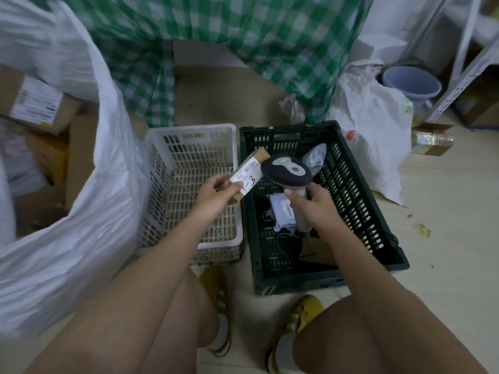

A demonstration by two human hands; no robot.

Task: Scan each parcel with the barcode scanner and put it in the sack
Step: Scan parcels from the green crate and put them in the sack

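Observation:
My left hand [216, 194] grips a small brown cardboard parcel [249, 172] with a white label marked "1-3", held above the gap between the two crates. My right hand [314, 205] holds the barcode scanner [287, 172] by its handle, its dark head right beside the parcel's label. A large white sack [89, 211] stands open at the left, with boxes inside. In the dark green crate [378, 230] lie a grey bagged parcel [283, 214] and another grey bag [314, 157].
A white slatted crate [189, 147] sits between the sack and the green crate. Behind hang a green checked cloth [243, 36], and at the right are a white bag [372, 125], a blue bucket [411, 82], a taped box [432, 139] and shelving.

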